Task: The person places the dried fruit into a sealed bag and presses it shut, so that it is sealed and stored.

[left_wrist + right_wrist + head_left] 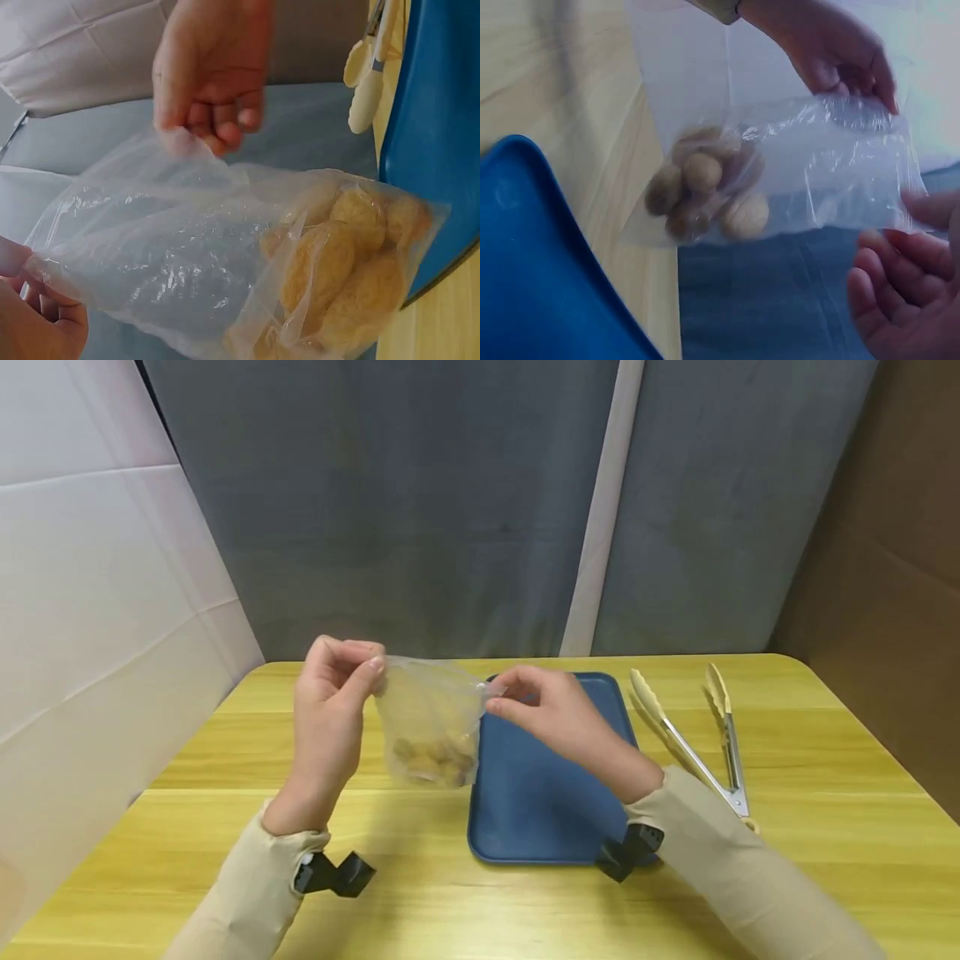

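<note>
A clear plastic bag (427, 697) hangs between my two hands, held up over the table. Several round, light-brown lumps (319, 266) lie heaped at its bottom; their exact kind I cannot tell. My left hand (330, 718) pinches the bag's upper left corner between thumb and fingers. On the other side, my right hand (558, 710) pinches the upper right edge with thumb and forefinger, its remaining fingers curled loosely. In the right wrist view the bag (795, 172) stretches sideways between both hands, its top edge pulled fairly taut.
A blue tray (540, 802) lies on the wooden table (420, 893), behind and below my right hand. To its right rest spread metal tongs (690, 753) with cream tips. Grey cloth (412, 510) hangs behind the table, with white and brown panels at the sides.
</note>
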Tool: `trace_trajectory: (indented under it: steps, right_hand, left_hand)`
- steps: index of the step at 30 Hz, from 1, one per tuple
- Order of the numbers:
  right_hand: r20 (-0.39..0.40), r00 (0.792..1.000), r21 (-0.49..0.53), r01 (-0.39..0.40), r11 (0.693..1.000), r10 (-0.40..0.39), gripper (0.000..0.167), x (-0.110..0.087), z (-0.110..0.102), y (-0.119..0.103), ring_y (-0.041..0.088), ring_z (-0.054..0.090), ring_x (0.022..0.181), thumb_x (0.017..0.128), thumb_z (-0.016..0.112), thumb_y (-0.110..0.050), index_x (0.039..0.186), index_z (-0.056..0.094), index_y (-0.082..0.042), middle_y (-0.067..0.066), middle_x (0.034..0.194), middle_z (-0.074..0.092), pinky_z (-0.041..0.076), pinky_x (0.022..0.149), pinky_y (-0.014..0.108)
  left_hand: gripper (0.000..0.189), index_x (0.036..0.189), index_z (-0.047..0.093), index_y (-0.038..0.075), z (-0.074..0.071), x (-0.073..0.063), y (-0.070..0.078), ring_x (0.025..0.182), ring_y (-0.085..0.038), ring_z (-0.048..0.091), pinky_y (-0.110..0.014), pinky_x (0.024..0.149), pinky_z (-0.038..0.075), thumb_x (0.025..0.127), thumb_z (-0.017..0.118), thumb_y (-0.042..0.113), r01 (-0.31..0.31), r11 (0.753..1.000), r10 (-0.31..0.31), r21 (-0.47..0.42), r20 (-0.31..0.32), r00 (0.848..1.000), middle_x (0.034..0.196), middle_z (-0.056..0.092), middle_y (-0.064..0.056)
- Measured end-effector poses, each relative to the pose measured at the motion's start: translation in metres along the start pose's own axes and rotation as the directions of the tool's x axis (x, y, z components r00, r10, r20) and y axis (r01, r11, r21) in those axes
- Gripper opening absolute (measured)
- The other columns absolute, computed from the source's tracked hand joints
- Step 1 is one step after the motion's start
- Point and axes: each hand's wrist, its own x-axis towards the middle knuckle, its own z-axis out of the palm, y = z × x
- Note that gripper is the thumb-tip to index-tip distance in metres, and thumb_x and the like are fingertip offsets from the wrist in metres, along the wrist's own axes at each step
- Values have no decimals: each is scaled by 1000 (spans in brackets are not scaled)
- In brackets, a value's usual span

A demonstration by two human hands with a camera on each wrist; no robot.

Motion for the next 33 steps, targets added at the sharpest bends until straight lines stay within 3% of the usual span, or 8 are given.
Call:
trace_trajectory:
  steps: [4, 11, 17, 20, 24, 26, 29, 33]
  right_hand:
    - [-91, 995, -41, 22, 999, -26, 6, 5, 0, -10, 15, 62, 76, 90, 67, -20, 92, 68, -14, 0, 88, 67, 51, 67, 30]
    - [-114, 991, 208, 87, 974, -64, 7, 6, -6, -11, 20, 64, 76, 95, 58, -12, 92, 61, -6, 9, 87, 65, 58, 68, 34]
    - [-178, 979, 238, 138, 961, -96, 9, 6, -12, -13, 19, 64, 71, 96, 56, -11, 94, 58, -3, 12, 84, 66, 58, 62, 35]
    - [-202, 973, 256, 159, 953, -107, 9, 6, -20, -13, 17, 64, 70, 96, 54, -10, 96, 57, -1, 12, 84, 66, 58, 63, 35]
    - [-226, 969, 280, 162, 946, -98, 10, 6, -30, -11, 14, 64, 69, 97, 53, -8, 95, 56, 1, 6, 83, 66, 58, 63, 34]
    - [-224, 971, 289, 150, 945, -85, 10, 6, -33, -10, 14, 63, 69, 97, 52, -8, 95, 55, 2, 3, 83, 66, 58, 64, 34]
    - [-220, 974, 294, 125, 948, -60, 11, 4, -35, -8, 14, 64, 70, 97, 52, -8, 95, 55, 2, 2, 83, 66, 58, 64, 35]
    - [-230, 972, 298, 116, 947, -47, 11, 2, -38, -4, 15, 65, 73, 98, 51, -9, 95, 54, 1, 4, 85, 65, 58, 64, 35]
  left_hand:
    - [27, 83, 55, 13, -5, -1, -3, 70, -10, 50, -17, 64, 45, 89, 51, -13, 19, 1000, -19, 15, 2, 1000, 86, 60, 3]
    - [24, 90, 56, 14, -11, -4, -11, 68, -9, 53, -18, 65, 48, 90, 54, -10, 74, 991, -79, 109, 43, 996, 89, 59, 4]
    - [12, 108, 54, 5, -15, -13, -27, 86, -11, 56, -21, 79, 53, 96, 52, 4, 160, 982, -168, 96, 81, 982, 101, 58, -4]
    - [22, 120, 50, -1, -16, -24, -43, 99, -13, 56, -23, 87, 52, 99, 46, 6, 280, 940, -309, 194, 144, 940, 115, 57, -10]
    - [31, 129, 48, -4, -11, -38, -64, 110, -21, 55, -32, 94, 50, 100, 44, 7, 383, 856, -482, 346, 265, 835, 129, 53, -18]
    - [33, 131, 48, -4, -7, -42, -70, 111, -24, 57, -36, 95, 51, 100, 45, 7, 420, 840, -523, 345, 306, 796, 130, 53, -21]
    - [34, 130, 47, -6, 0, -44, -74, 104, -22, 62, -37, 91, 53, 98, 47, 4, 475, 831, -552, 290, 321, 770, 123, 58, -23]
    - [29, 122, 50, -10, 9, -44, -76, 89, -13, 66, -31, 84, 55, 94, 52, 0, 530, 814, -579, 235, 264, 772, 108, 64, -20]
